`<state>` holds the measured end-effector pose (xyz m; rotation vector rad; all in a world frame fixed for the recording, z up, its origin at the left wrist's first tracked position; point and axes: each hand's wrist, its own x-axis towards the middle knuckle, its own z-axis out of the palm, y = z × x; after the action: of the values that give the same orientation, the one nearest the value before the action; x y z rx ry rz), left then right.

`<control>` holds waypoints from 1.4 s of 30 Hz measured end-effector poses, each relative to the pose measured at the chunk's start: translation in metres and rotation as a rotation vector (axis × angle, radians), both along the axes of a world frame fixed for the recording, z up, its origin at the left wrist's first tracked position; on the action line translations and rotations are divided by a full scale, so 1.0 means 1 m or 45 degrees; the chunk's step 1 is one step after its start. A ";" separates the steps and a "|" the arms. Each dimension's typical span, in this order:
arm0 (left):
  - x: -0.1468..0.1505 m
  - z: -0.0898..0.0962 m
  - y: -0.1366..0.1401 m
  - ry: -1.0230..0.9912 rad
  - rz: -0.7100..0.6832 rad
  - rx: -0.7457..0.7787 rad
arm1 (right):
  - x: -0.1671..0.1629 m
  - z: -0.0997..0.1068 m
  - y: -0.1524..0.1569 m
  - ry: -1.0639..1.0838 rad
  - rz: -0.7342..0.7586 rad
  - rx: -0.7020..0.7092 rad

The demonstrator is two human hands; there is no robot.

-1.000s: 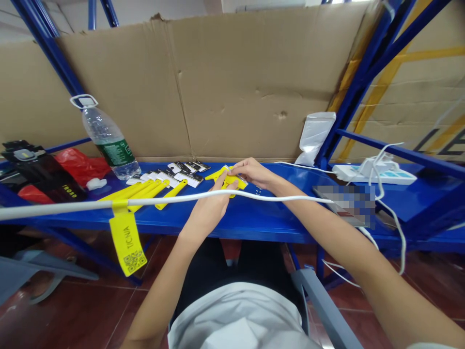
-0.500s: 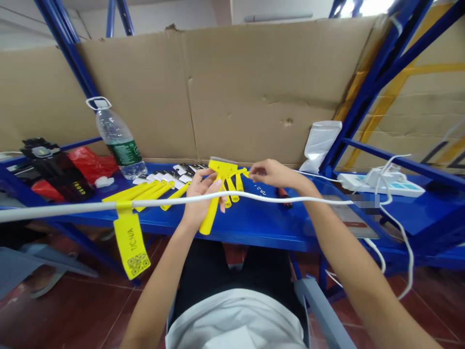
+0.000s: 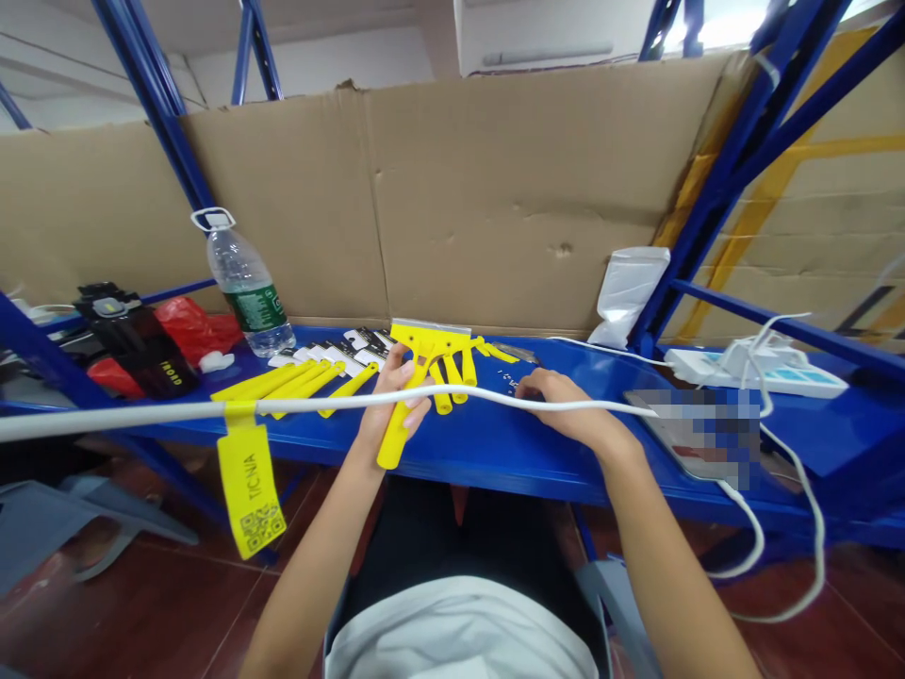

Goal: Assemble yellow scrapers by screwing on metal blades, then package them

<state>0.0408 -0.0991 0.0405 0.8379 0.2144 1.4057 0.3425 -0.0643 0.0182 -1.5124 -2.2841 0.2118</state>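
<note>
My left hand [image 3: 388,401] is wrapped round the handle of a yellow scraper [image 3: 429,344], its wide head turned up and away from me. Two small holes show in that head. My right hand [image 3: 566,404] rests low over the blue table with its fingers curled together, fingertips beside a scatter of tiny screws [image 3: 506,379]. Whatever those fingers hold is hidden. Just behind the held scraper lie more yellow handles [image 3: 452,370] and several small yellow pieces [image 3: 495,351]. Left of my left hand, yellow scrapers [image 3: 297,382] lie in a row on black-and-white cards [image 3: 343,354].
A water bottle [image 3: 249,292], a black flask [image 3: 134,339] and a red bag [image 3: 188,325] stand at the left. A white cable [image 3: 325,405] with a yellow tag [image 3: 251,490] crosses the view in front. On the right are a power strip [image 3: 770,372] and a white pouch [image 3: 629,292].
My right hand has come down and slightly right, from beside the scraper head to the table by the screws. The red-handled tool seen near it is now hidden. The scraper has turned a little.
</note>
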 end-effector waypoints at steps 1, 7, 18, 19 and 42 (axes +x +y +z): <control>-0.001 -0.002 0.001 0.016 0.000 0.007 | 0.001 -0.002 -0.001 0.003 -0.003 0.023; -0.007 -0.014 0.015 0.088 -0.026 0.060 | 0.001 -0.006 -0.005 0.001 0.041 0.110; -0.007 -0.015 0.015 0.085 -0.027 0.094 | -0.009 0.004 -0.010 -0.022 0.024 0.015; -0.007 -0.016 0.017 0.085 -0.034 0.097 | -0.010 0.004 -0.010 -0.030 0.016 0.010; 0.013 -0.009 0.014 0.238 -0.004 -0.063 | -0.010 0.002 -0.012 -0.061 0.036 -0.027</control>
<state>0.0534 -0.0855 0.0318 0.9288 0.3890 1.3140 0.3325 -0.0764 0.0205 -1.5117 -2.3494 0.2104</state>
